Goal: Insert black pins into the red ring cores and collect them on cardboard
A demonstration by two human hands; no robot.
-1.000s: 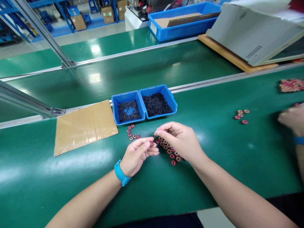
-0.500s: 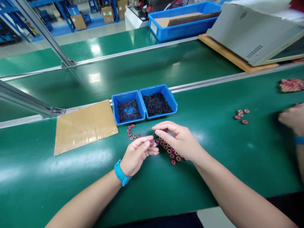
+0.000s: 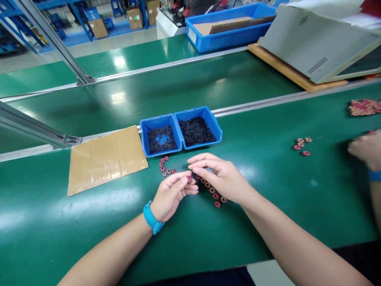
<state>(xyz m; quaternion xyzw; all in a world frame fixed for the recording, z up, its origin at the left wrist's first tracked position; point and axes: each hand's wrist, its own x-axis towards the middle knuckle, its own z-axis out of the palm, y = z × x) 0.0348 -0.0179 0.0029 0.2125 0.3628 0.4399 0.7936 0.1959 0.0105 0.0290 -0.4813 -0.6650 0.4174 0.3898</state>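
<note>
My left hand (image 3: 175,192) pinches a small red toothed ring (image 3: 189,179) between thumb and fingers. Right above that ring my right hand (image 3: 222,174) has its thumb and fingertips drawn together; whatever they hold is too small and hidden to name. Under and beside my right hand lies a group of similar red and tan toothed rings (image 3: 216,196), partly covered by the hand. A short curved row of the same rings (image 3: 162,164) lies behind my left hand, near the blue bins.
Two blue bins, a left one (image 3: 145,137) and a right one (image 3: 218,133), hold thin black pieces. A cardboard sheet (image 3: 107,159) lies left. Loose rings (image 3: 305,153) and a co-worker's hand (image 3: 366,149) are at the right. Behind stands a grey machine housing (image 3: 300,43).
My right hand has shifted slightly left, its fingertips closer to the ring in my left hand. The left hand stays nearly still.
</note>
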